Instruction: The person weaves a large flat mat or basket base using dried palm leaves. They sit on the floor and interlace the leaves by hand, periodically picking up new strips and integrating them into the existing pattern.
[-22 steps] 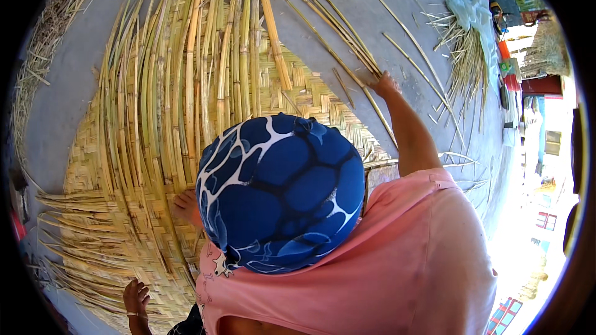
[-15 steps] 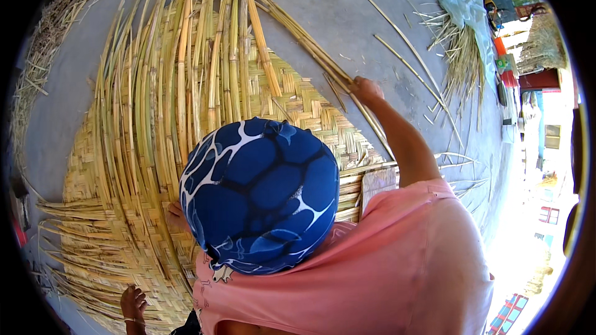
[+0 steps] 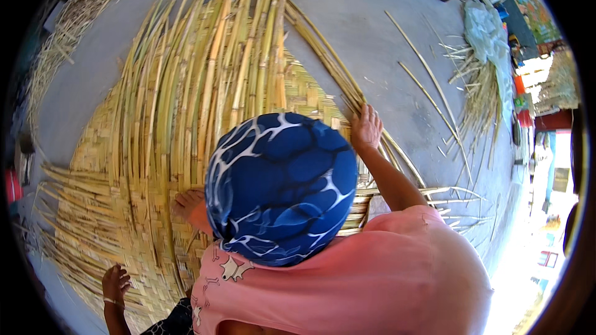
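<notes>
A large woven reed mat (image 3: 310, 90) lies on the floor, with many long split reeds (image 3: 214, 80) fanned over it lengthwise. More reed ends (image 3: 77, 214) stick out at its left edge. My right hand (image 3: 368, 125) rests palm down on a few narrow reeds (image 3: 335, 65) along the mat's right border, fingers stretched out. At lower left, my left hand (image 3: 116, 282) hovers near the mat, its fingers loosely bent and apart, nothing in them. My blue patterned knee (image 3: 282, 189) hides the mat's middle; my bare foot (image 3: 191, 203) presses on the weave.
Loose reeds (image 3: 428, 80) lie on the grey floor to the right. Beyond them is a sheaf of thin strips (image 3: 481, 96) partly under a pale plastic sheet (image 3: 487, 34). A heap of dry scraps (image 3: 68, 37) runs along the far left. A flat grey piece (image 3: 377, 206) sits beside my knee.
My right hand has come nearer along the narrow reeds, its fingers going from curled round them to stretched flat. The whole view has shifted, so the mat appears farther right and lower.
</notes>
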{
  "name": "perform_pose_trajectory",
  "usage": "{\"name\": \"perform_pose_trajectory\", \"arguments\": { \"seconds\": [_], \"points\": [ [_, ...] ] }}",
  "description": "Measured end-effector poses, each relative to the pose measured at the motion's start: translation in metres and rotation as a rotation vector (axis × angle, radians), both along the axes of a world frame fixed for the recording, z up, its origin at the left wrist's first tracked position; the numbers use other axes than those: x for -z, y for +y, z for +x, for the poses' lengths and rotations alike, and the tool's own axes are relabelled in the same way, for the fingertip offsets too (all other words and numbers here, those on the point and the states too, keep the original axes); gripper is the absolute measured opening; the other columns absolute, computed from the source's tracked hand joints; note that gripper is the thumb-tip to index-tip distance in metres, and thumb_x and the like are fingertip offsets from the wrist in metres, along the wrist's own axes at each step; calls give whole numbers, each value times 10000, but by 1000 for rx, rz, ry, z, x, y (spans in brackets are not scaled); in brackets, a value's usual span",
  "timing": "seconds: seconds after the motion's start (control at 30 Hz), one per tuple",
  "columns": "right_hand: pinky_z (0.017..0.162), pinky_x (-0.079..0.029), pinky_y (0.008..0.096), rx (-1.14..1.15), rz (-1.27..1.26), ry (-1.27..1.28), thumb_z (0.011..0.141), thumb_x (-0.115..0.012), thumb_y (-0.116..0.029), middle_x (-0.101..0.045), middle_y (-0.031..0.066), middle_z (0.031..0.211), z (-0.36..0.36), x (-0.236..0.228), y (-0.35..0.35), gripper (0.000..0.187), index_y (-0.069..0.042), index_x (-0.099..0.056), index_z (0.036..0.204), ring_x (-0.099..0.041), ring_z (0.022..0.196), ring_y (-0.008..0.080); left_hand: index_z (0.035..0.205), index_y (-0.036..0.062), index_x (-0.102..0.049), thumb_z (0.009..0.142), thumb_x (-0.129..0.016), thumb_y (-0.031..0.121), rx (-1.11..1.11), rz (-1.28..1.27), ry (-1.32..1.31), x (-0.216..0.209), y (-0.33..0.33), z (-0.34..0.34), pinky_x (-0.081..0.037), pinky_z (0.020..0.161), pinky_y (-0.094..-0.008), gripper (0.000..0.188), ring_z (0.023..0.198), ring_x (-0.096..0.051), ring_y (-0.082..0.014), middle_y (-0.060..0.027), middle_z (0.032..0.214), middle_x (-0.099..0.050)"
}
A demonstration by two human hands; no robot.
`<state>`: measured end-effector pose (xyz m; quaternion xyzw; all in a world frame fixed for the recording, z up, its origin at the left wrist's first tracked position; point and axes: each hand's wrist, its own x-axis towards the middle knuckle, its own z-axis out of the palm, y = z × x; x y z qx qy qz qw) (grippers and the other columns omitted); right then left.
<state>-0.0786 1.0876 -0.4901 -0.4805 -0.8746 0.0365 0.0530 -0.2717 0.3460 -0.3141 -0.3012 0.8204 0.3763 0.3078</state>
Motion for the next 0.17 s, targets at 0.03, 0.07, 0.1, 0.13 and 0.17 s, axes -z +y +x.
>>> {"name": "perform_pose_trajectory", "arguments": {
  "seconds": [0.03,0.07,0.1,0.13,0.17],
  "points": [
    [1059,-201,430,-4,26,7,893,-417,-331,-386,125,1358,0,2,-3,499,-80,-377,1323,-317,1277,284,1062,110,-555,853,-570,388,21,3,-7,-2,4,1,-437,553,-257,348,687,-572,-108,-5,860,-600],
    [1060,-200,429,-7,51,14,889,-423,-325,-389,123,1356,1,4,-4,498,-80,-379,1320,-318,1276,283,1075,108,-550,843,-577,393,36,7,-25,-3,4,0,-447,572,-274,369,709,-574,-125,-19,888,-595],
    [1060,-199,428,-3,78,19,885,-429,-320,-391,121,1353,4,6,-3,497,-81,-382,1318,-320,1274,281,1089,105,-545,833,-584,398,58,13,-44,-2,4,-4,-456,591,-290,391,732,-576,-142,-33,917,-590],
    [1062,-193,424,-13,99,36,878,-434,-300,-391,119,1352,5,8,-3,485,-83,-389,1309,-318,1272,278,1076,105,-549,850,-571,374,50,25,-37,-1,7,-4,-464,579,-286,352,721,-584,-138,-30,910,-596],
    [1062,-193,424,-30,94,38,878,-434,-300,-391,119,1352,1,12,-5,485,-83,-389,1309,-318,1272,278,1073,102,-546,862,-558,355,35,38,-33,1,2,-6,-466,568,-282,330,716,-586,-135,-25,903,-600]
  ]
}}
